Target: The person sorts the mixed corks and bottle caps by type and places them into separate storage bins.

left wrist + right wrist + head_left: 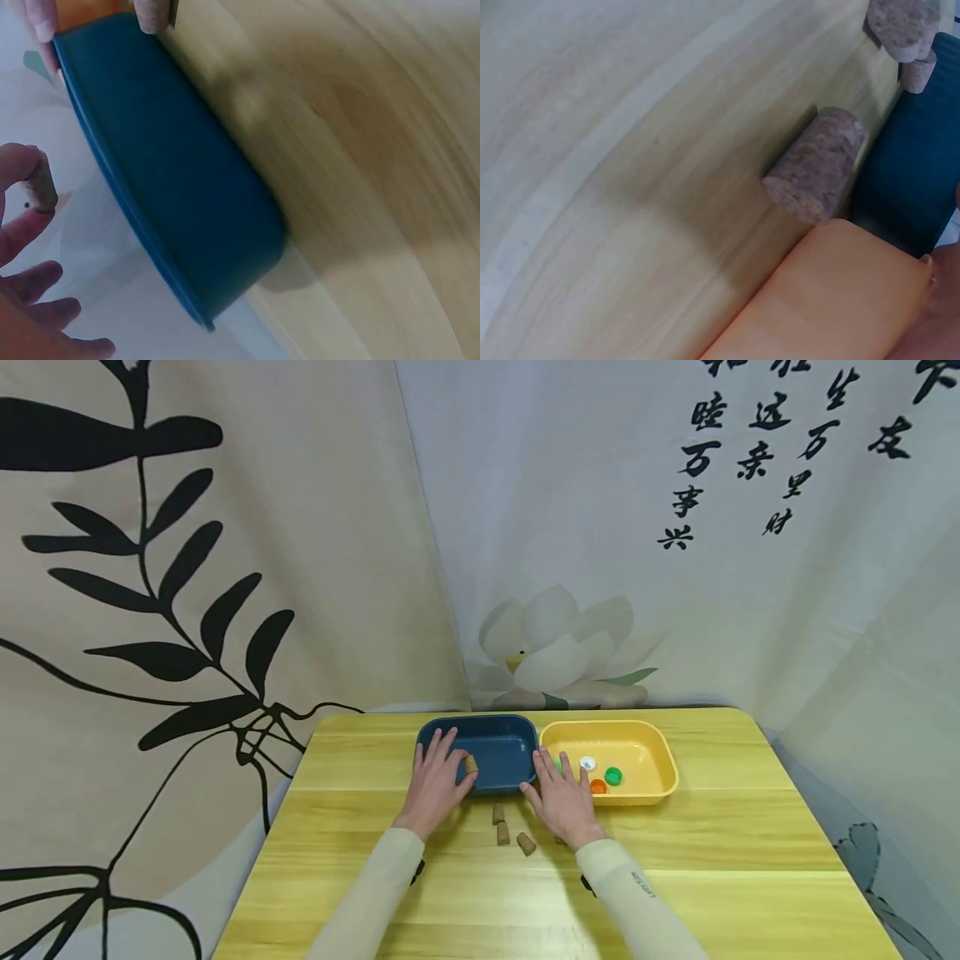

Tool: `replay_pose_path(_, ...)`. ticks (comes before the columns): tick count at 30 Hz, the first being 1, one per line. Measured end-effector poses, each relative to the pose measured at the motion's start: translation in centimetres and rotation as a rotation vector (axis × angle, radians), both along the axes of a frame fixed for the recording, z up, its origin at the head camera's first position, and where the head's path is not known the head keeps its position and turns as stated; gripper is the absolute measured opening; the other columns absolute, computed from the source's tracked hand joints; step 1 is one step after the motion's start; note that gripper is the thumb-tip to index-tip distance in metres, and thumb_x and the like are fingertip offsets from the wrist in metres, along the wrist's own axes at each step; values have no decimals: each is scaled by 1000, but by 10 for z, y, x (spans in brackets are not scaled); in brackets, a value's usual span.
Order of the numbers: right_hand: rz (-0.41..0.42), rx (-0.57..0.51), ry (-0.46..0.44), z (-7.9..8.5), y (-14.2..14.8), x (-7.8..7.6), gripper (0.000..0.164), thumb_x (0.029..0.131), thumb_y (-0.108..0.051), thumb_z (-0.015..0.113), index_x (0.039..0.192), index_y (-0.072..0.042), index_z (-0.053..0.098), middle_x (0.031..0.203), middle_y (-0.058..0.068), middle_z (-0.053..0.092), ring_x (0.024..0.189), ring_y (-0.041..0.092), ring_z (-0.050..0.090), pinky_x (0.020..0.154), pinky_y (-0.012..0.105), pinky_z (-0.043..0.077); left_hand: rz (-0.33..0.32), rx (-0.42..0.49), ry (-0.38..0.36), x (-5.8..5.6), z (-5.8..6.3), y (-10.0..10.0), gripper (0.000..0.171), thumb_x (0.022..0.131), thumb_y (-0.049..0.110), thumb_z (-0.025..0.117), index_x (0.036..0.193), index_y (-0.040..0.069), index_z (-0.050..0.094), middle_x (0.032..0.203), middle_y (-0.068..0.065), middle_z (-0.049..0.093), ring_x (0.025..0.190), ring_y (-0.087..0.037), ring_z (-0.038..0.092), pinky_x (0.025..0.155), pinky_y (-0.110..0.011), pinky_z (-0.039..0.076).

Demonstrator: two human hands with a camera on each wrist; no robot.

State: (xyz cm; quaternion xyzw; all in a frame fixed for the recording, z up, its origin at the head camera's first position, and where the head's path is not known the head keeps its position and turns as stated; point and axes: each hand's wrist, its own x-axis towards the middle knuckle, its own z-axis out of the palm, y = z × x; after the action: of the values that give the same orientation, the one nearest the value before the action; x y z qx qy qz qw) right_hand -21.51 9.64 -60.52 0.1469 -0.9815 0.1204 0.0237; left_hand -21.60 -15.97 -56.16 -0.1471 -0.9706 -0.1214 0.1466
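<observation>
My left hand pinches a small tapered cork between thumb and index finger, over the dark blue tray. In the left wrist view the same cork shows between the two fingertips, above the tray's rim, with the other fingers spread. My right hand lies over the near left side of the yellow tray, fingers extended across its rim and thumb near the blue tray's corner. Part of this hand's palm side is hidden. Bottle caps lie in the yellow tray: white, green and orange.
On the wooden table, in front of the trays, lie loose corks: two in line, one cork tilted, and another mostly behind the right hand. A second green cap peeks out by the right fingers. A printed curtain hangs behind the table.
</observation>
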Motion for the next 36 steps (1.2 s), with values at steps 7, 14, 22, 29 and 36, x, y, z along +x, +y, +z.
replay_pose_path(7, -3, 10, -2, 1, 0, -1, 73, 108, -60, 35, 165, -15, 30, 171, 3, 23, 154, 41, 25, 117, 69, 25, 32, 5, -121, -24, -6, 7, 34, 96, 38, 74, 119, 12, 73, 159, -17, 44, 150, -44, 33, 115, -72, 26)
replay_pose_path(14, -1, 5, 9, -1, -2, -2, 72, 108, -59, 38, 164, -14, 30, 171, 4, 24, 154, 41, 26, 118, 69, 24, 106, -28, -253, -39, -12, 10, 37, 97, 37, 74, 127, 16, 73, 157, -18, 46, 150, -45, 32, 115, -75, 22)
replay_pose_path(22, -7, -10, -3, 0, -4, 2, 73, 107, -60, 38, 165, -15, 30, 171, 3, 23, 153, 41, 26, 118, 68, 24, 145, -21, -286, -36, -18, 14, 57, 100, 48, 67, 145, 14, 61, 160, -19, 42, 150, -47, 30, 115, -76, 20)
replay_pose_path(29, -13, -5, 2, 2, -4, 1, 74, 107, -61, 36, 165, -15, 29, 171, 3, 22, 154, 41, 26, 118, 68, 24, 89, 8, -197, -21, -24, 17, 73, 101, 56, 60, 158, 13, 44, 165, -19, 34, 152, -46, 27, 115, -76, 20)
replay_pose_path(36, -19, -12, 1, 0, -2, 1, 72, 108, -58, 39, 164, -14, 32, 170, 4, 25, 153, 41, 26, 118, 69, 24, 16, -10, -114, -1, -27, 27, 77, 101, 61, 56, 160, 14, 41, 167, -17, 29, 153, -45, 26, 114, -76, 22)
